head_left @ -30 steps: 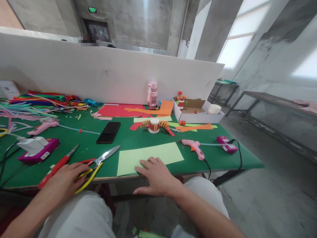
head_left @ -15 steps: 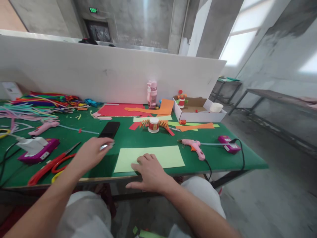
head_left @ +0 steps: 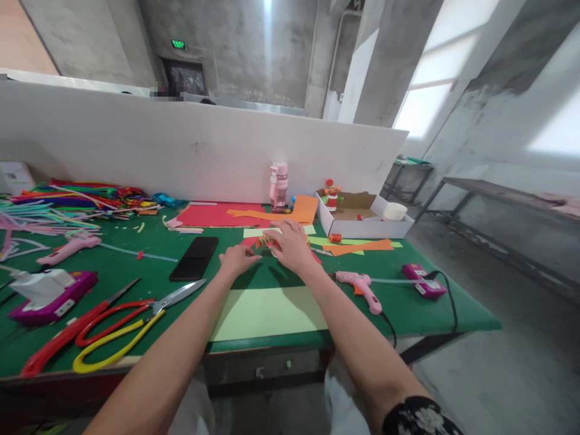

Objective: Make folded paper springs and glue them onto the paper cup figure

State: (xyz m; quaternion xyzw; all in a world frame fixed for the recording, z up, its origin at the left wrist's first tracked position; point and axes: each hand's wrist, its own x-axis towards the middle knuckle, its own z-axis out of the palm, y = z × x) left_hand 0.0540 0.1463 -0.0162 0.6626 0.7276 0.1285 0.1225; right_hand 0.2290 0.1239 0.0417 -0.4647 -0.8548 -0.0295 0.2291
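Observation:
My right hand [head_left: 292, 244] is curled over the paper cup with folded orange paper arms, hiding nearly all of the cup; a bit of the pleated orange strip [head_left: 265, 241] shows at its left. Close beside it on the left is my left hand [head_left: 238, 260], fingers loosely bent and apart, with no object visible in it. A light green paper sheet [head_left: 272, 314] lies flat under my forearms at the table's front edge. Scissors with red and yellow handles [head_left: 156, 308] rest to the left of my left forearm.
A black phone [head_left: 194, 258] and a red-handled tool [head_left: 67, 338] lie on the left. Pink glue guns [head_left: 360, 287] lie on both sides near purple power strips [head_left: 423, 281]. Behind stand a pink bottle [head_left: 279, 187] and a white box [head_left: 362, 228]; pipe cleaners [head_left: 81, 196] are piled far left.
Both hands have moved forward, the right from the green sheet to the cup, the left from near the phone to beside the cup. The view has tilted up slightly.

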